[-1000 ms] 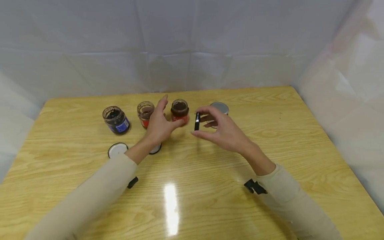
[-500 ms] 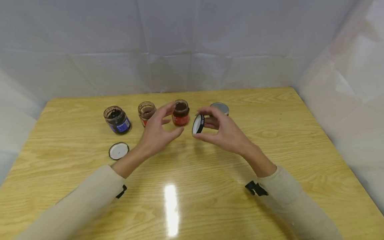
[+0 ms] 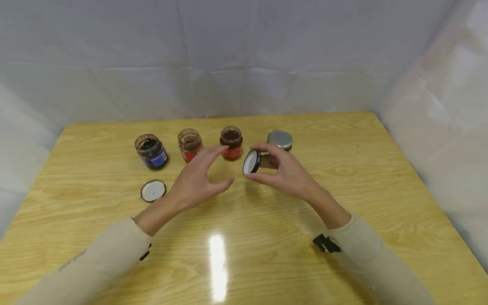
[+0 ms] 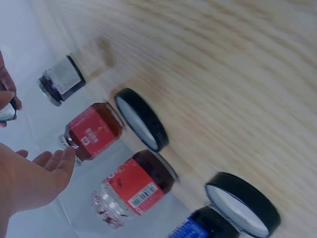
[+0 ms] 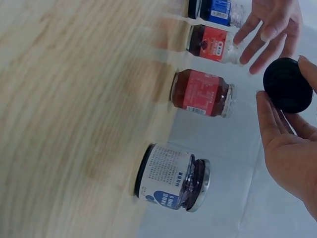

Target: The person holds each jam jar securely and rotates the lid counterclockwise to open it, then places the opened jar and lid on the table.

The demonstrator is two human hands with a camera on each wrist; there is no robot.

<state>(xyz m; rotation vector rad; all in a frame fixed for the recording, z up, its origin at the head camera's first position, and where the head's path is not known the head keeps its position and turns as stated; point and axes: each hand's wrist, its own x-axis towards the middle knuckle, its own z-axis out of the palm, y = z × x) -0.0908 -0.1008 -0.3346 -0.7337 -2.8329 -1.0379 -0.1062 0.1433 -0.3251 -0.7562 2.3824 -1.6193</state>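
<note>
My right hand (image 3: 286, 173) pinches a black-rimmed jar lid (image 3: 250, 162) between thumb and fingers, tilted on edge above the table with its white inside facing left. In the right wrist view, the black outer side of this lid shows. My left hand (image 3: 194, 180) hangs over the table with thumb and fingers apart, holding nothing. Just beyond its fingertips stands an uncapped jar with a red label (image 3: 233, 151) and dark contents. To its left is another uncapped red-labelled jar (image 3: 189, 145), nearly drained, its lower part overlapped by my left hand.
An uncapped blue-labelled jar (image 3: 153, 154) stands at the left, with an upturned lid (image 3: 153, 191) in front. A second loose lid (image 4: 141, 119) shows in the left wrist view. A silver-capped jar (image 3: 280, 139) with a white label stands behind my right hand. White sheeting (image 3: 244, 93) rises behind the table.
The lid in my right hand has turned from edge-on, so its white inside shows. My left hand has drawn back toward me, uncovering more of the red-labelled jars.
</note>
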